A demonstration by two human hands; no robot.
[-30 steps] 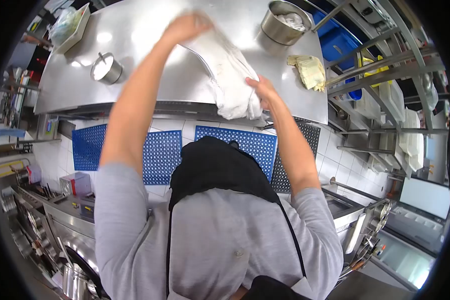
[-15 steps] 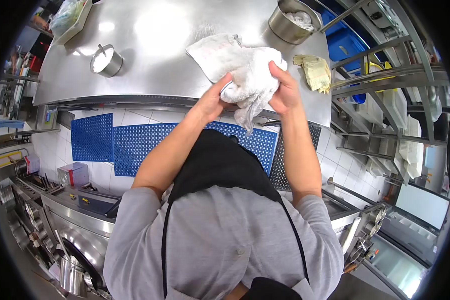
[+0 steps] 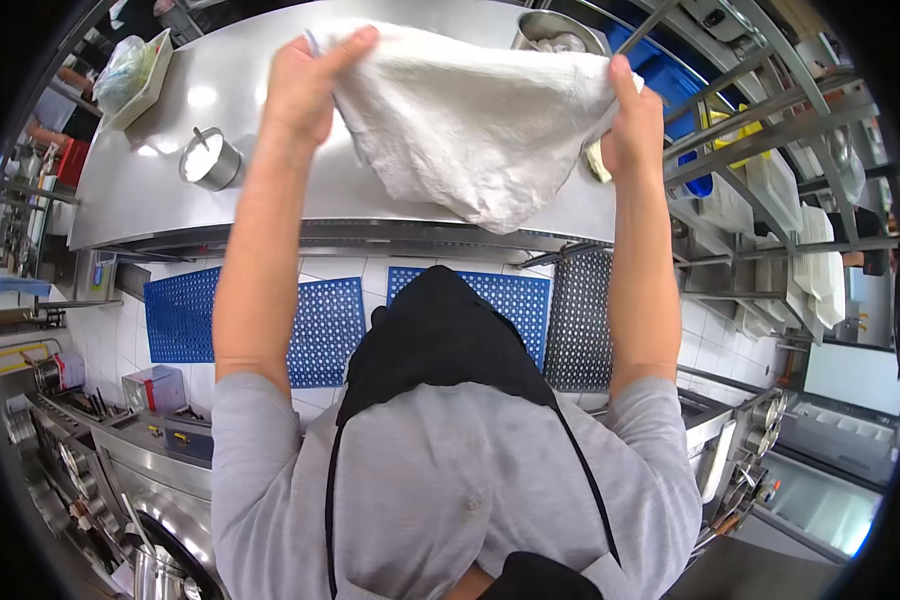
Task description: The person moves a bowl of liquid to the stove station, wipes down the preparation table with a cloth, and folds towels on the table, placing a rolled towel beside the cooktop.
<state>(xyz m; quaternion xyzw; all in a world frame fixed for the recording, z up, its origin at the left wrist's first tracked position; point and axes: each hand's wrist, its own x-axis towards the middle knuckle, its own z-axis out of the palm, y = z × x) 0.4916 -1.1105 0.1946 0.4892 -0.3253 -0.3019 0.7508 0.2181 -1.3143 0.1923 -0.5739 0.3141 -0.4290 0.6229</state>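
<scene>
A white cloth towel (image 3: 470, 120) hangs spread out between my two hands, above the front part of the steel table (image 3: 270, 50). My left hand (image 3: 310, 90) pinches its upper left corner, thumb on top. At the upper right corner, my right hand (image 3: 635, 115) is closed on the fabric. The lower edge of the towel droops in a point near the table's front edge. Behind my right hand, a yellowish cloth (image 3: 598, 160) is mostly covered by the towel and the hand.
A steel pot (image 3: 560, 35) with whitish things inside stands at the back right. On the left are a small metal pot (image 3: 210, 160) of white contents and a white tray (image 3: 155, 80) holding a plastic bag. Metal racks (image 3: 770, 150) stand right; blue mats (image 3: 320, 330) cover the floor.
The bunched towel has been opened out and stretched wide. My left hand has moved left and away from me; my right hand has moved right and farther out.
</scene>
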